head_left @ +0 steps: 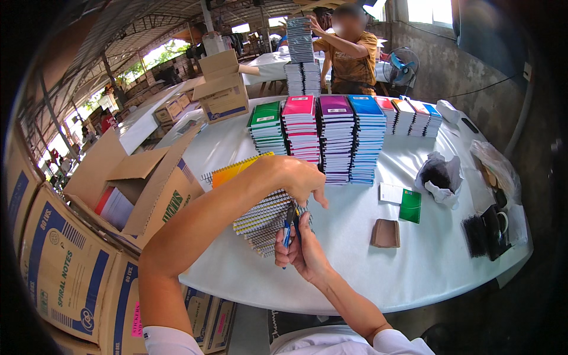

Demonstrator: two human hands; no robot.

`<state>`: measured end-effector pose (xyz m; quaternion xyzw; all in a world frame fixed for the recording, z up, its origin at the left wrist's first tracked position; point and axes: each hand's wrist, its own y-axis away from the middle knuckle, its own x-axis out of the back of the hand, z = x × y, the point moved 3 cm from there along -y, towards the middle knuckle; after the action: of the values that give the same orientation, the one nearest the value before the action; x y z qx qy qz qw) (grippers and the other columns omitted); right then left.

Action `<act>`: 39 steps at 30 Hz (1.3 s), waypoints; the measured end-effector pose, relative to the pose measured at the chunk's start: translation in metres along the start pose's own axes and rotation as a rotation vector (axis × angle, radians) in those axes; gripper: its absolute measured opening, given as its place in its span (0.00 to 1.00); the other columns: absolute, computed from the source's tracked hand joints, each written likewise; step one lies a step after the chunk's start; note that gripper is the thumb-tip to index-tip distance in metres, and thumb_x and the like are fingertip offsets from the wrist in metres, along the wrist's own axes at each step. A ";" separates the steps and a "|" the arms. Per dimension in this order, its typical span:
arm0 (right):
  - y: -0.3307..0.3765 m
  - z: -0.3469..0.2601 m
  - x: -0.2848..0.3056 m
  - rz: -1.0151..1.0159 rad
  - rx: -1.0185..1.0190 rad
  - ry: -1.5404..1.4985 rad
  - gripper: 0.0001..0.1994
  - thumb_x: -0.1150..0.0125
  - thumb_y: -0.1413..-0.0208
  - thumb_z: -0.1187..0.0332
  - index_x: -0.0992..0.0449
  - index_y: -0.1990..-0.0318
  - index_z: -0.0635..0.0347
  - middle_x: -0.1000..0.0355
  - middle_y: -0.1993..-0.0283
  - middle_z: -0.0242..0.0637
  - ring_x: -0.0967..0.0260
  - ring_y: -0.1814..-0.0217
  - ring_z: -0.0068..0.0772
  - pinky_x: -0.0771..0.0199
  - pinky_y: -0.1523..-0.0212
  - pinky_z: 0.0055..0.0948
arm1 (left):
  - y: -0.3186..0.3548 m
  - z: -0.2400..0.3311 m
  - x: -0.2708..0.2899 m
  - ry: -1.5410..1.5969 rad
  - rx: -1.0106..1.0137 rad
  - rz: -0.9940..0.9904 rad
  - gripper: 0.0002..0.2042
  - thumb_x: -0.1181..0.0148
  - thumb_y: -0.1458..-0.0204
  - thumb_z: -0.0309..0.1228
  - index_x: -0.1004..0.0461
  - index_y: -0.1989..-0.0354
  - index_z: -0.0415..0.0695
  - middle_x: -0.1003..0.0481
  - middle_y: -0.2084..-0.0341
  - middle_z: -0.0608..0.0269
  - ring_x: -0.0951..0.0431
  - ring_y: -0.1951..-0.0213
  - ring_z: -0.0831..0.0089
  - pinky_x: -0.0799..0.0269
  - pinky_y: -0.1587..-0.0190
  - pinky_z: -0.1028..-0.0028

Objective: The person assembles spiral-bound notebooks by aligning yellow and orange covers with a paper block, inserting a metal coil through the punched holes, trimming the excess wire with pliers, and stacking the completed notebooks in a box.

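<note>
My right hand is closed round a blue-handled pair of pliers, whose jaws point up at the coils. Under and beside it lies a pile of spiral notebooks, their wire edges facing me. A yellow-orange cover shows at its far left. My left hand bends down over the right end of this pile, just above the plier jaws. Its fingers curl downward, one of them reaching lower to the right. Their tips are partly hidden, and what they pinch cannot be made out.
Tall notebook stacks with green, pink, purple and blue covers stand beyond my hands. An open carton is at left. At right are a white bag and black coils. A person handles a stack opposite.
</note>
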<state>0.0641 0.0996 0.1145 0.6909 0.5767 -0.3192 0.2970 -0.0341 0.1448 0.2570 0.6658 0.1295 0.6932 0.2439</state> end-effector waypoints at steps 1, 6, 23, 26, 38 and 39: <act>0.000 -0.002 -0.002 0.011 0.002 0.009 0.37 0.69 0.39 0.31 0.30 0.68 0.60 0.39 0.80 0.33 0.41 0.81 0.30 0.37 0.76 0.30 | -0.001 -0.003 -0.003 -0.021 -0.005 0.011 0.31 0.35 0.61 0.23 0.26 0.43 0.60 0.20 0.57 0.54 0.21 0.59 0.57 0.26 0.56 0.64; -0.006 0.005 0.016 -0.071 -0.052 -0.078 0.37 0.71 0.40 0.30 0.30 0.67 0.59 0.40 0.80 0.32 0.45 0.80 0.30 0.40 0.74 0.30 | -0.013 0.000 -0.009 -0.066 0.011 0.002 0.32 0.33 0.63 0.23 0.25 0.43 0.59 0.20 0.57 0.54 0.21 0.58 0.55 0.27 0.54 0.64; 0.001 0.014 0.012 -0.032 -0.076 -0.078 0.37 0.72 0.41 0.29 0.32 0.70 0.56 0.44 0.82 0.28 0.49 0.82 0.25 0.45 0.78 0.26 | -0.025 -0.005 -0.022 -0.111 0.044 -0.047 0.24 0.44 0.60 0.17 0.19 0.53 0.53 0.20 0.56 0.57 0.19 0.56 0.58 0.24 0.55 0.63; 0.004 0.014 0.008 0.020 -0.075 -0.068 0.36 0.70 0.41 0.29 0.34 0.71 0.55 0.48 0.83 0.26 0.54 0.83 0.22 0.50 0.80 0.24 | -0.026 -0.001 -0.021 -0.108 0.049 -0.047 0.21 0.44 0.59 0.17 0.17 0.56 0.50 0.19 0.58 0.57 0.19 0.57 0.58 0.23 0.55 0.63; 0.003 0.022 0.012 0.044 0.022 0.024 0.38 0.73 0.40 0.30 0.29 0.66 0.58 0.33 0.75 0.34 0.33 0.74 0.30 0.29 0.69 0.30 | -0.024 -0.003 -0.023 -0.132 0.057 0.006 0.14 0.42 0.56 0.21 0.18 0.60 0.43 0.19 0.64 0.52 0.19 0.61 0.56 0.25 0.60 0.61; 0.001 0.020 0.012 0.045 0.024 0.026 0.38 0.73 0.41 0.30 0.29 0.66 0.58 0.33 0.75 0.34 0.32 0.74 0.30 0.29 0.69 0.30 | -0.024 -0.001 -0.022 -0.139 0.056 -0.002 0.13 0.42 0.56 0.22 0.18 0.61 0.42 0.19 0.65 0.52 0.19 0.62 0.55 0.25 0.60 0.60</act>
<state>0.0651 0.0912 0.0922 0.7112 0.5611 -0.3101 0.2883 -0.0311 0.1542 0.2256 0.7188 0.1324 0.6411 0.2342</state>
